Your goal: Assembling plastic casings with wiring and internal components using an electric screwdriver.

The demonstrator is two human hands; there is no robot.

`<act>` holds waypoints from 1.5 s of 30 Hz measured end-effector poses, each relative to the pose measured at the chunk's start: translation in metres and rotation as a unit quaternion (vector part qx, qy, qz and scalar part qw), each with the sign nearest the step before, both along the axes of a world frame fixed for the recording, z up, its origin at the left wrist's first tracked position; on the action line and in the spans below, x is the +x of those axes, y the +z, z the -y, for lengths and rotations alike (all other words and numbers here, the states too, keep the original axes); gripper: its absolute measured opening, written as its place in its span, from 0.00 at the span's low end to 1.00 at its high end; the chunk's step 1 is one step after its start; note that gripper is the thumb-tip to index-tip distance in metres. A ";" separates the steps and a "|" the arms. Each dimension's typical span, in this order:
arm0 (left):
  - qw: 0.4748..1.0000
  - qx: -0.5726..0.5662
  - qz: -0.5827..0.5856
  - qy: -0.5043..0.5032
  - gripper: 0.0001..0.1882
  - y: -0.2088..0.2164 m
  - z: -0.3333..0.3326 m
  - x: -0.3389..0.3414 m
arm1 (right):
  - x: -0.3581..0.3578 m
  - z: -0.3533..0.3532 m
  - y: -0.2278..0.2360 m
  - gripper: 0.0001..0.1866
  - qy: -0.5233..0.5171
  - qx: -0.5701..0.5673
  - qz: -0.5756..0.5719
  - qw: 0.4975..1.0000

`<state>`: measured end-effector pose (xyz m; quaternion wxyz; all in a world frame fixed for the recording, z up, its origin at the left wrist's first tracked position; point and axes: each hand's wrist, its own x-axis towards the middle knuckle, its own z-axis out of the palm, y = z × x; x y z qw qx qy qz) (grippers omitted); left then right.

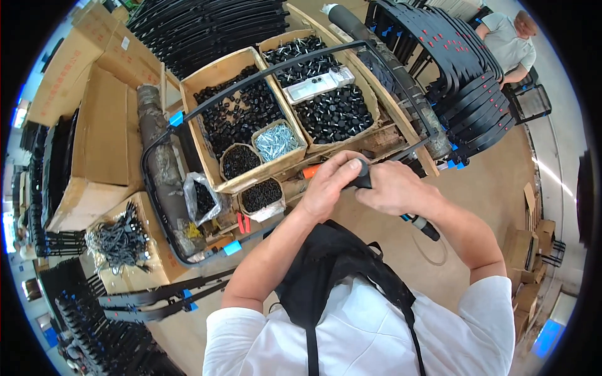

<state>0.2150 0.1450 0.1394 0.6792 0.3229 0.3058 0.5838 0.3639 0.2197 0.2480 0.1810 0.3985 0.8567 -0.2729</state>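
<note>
In front of my chest both hands meet at the near edge of the workbench. My right hand (398,187) wraps round a power screwdriver (423,227), whose dark rear end with a blue band sticks out below the wrist. My left hand (332,183) is closed, thumb pressed on a rounded black piece (360,178) between the hands. Whether that piece belongs to the screwdriver is hidden by the fingers. A large looped black tubular frame (251,78) with blue tape lies across the bench and over the bins, its near side passing by my hands.
A wooden bin (202,135) holds black caps, with silver screws (276,141) in a small box. Another bin (378,119) holds black knobs. Red-handled pliers (243,222) lie nearby. Cardboard boxes (106,119) stand left. Stacked black frames (433,37) and another person (509,44) are at far right.
</note>
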 end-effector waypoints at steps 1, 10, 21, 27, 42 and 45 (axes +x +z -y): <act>1.000 -0.005 -0.004 0.016 0.18 -0.002 0.006 0.004 | 0.003 0.004 0.002 0.25 -0.011 -0.027 0.021 0.999; 0.994 -0.016 -0.025 0.110 0.15 -0.029 0.025 0.021 | 0.018 0.015 -0.035 0.23 -0.002 -0.018 -0.030 0.999; 0.985 0.022 -0.066 0.161 0.16 -0.040 0.039 0.036 | 0.020 0.038 -0.037 0.23 -0.008 0.002 -0.010 1.000; 0.979 0.023 -0.070 0.190 0.14 -0.042 0.040 0.039 | 0.012 0.032 -0.049 0.21 -0.040 -0.063 0.031 0.997; 0.976 0.008 -0.012 0.218 0.11 -0.017 0.020 0.038 | 0.003 0.019 -0.026 0.19 0.002 -0.033 -0.019 0.999; 0.938 0.104 -0.134 0.303 0.14 0.022 0.017 0.001 | -0.017 0.013 -0.003 0.22 -0.004 -0.049 -0.132 0.990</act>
